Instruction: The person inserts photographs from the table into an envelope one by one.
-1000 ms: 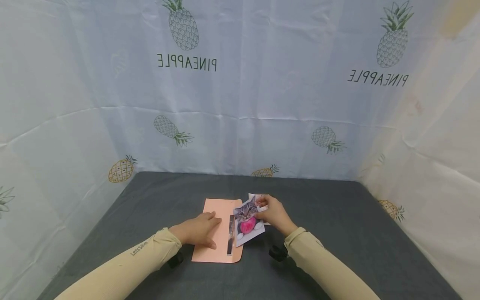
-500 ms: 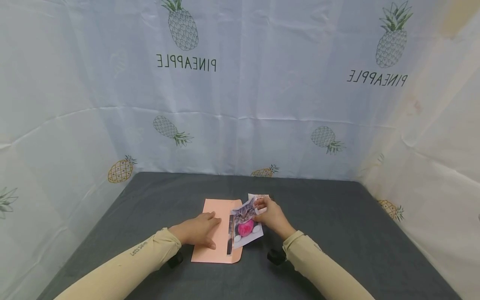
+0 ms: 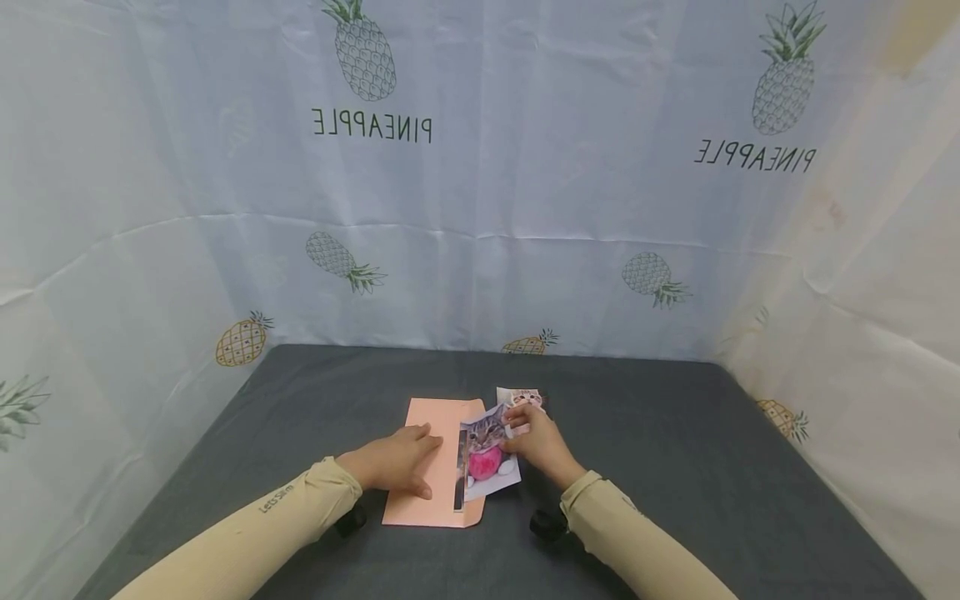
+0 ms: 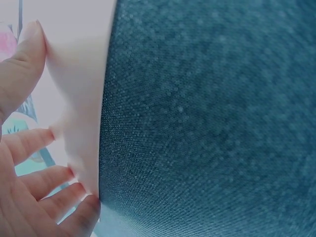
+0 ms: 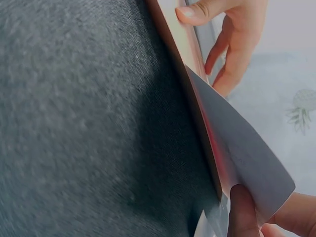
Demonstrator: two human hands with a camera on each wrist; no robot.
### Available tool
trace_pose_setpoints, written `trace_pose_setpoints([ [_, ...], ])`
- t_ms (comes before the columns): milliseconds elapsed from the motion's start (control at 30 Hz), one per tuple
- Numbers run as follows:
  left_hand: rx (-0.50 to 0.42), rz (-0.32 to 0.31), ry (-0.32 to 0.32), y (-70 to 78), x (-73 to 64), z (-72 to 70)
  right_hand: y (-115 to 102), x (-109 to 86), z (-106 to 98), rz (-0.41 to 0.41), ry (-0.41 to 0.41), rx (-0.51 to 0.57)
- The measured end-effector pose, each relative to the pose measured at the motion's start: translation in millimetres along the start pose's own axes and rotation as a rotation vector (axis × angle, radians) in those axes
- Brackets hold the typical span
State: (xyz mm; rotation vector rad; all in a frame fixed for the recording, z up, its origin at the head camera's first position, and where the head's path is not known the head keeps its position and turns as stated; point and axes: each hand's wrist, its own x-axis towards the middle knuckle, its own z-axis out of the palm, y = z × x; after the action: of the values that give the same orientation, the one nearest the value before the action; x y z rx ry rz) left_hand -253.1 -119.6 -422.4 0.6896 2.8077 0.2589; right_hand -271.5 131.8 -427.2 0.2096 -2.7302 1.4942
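My left hand [image 3: 393, 462] rests with spread fingers on a peach-pink envelope [image 3: 427, 415] lying on the table. A dark-edged picture [image 3: 460, 479] shows as a narrow strip on the envelope's right part; whether it lies inside cannot be told. My right hand [image 3: 543, 443] pinches the right edge of a photo card [image 3: 487, 467] of a tabby cat with a pink ball-like shape. The card's left edge lies over the envelope, beside the strip. In the right wrist view the card [image 5: 247, 138] slants up from the envelope, its pale back showing, between thumb and fingers.
A second card with a kitten's face [image 3: 523, 396] lies behind my right hand, partly covered. Dark cloth [image 3: 637, 467] covers the table. A pale curtain [image 3: 480, 183] printed with pineapples hangs around the back and sides.
My right hand has moved slightly left and nearer with the tabby card, farther over the envelope. More of the kitten card shows. My left hand has stayed in place.
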Motion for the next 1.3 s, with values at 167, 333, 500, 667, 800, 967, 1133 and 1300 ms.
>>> trace_pose_setpoints([
  [167, -0.006, 0.002, 0.001, -0.1, -0.1, 0.9, 2, -0.4, 5, 0.009, -0.007, -0.010],
  [333, -0.005, 0.009, 0.002, -0.9, 1.3, 1.7, 1, -0.7, 9, 0.020, -0.016, 0.018],
  [500, -0.002, 0.006, -0.004, -1.3, 2.6, 1.6, 1, -0.3, 12, -0.015, -0.018, 0.042],
  [667, -0.002, 0.011, -0.004, -1.3, 2.5, 1.9, 0, -1.0, 14, -0.025, -0.029, 0.081],
  [800, -0.004, 0.023, 0.004, -0.8, 1.1, 1.6, 0, -2.4, 15, -0.001, -0.038, 0.090],
  [967, -0.005, 0.050, 0.019, -0.7, -1.1, 1.1, 0, -4.3, 14, 0.023, -0.050, 0.093],
  [1133, -0.003, 0.046, 0.020, -0.8, -1.2, 0.7, -2, -8.5, 9, 0.042, -0.076, 0.167],
  [1300, 0.006, 0.032, 0.012, -0.5, -1.3, -0.2, -4, -12.0, 4, 0.042, -0.098, 0.203],
])
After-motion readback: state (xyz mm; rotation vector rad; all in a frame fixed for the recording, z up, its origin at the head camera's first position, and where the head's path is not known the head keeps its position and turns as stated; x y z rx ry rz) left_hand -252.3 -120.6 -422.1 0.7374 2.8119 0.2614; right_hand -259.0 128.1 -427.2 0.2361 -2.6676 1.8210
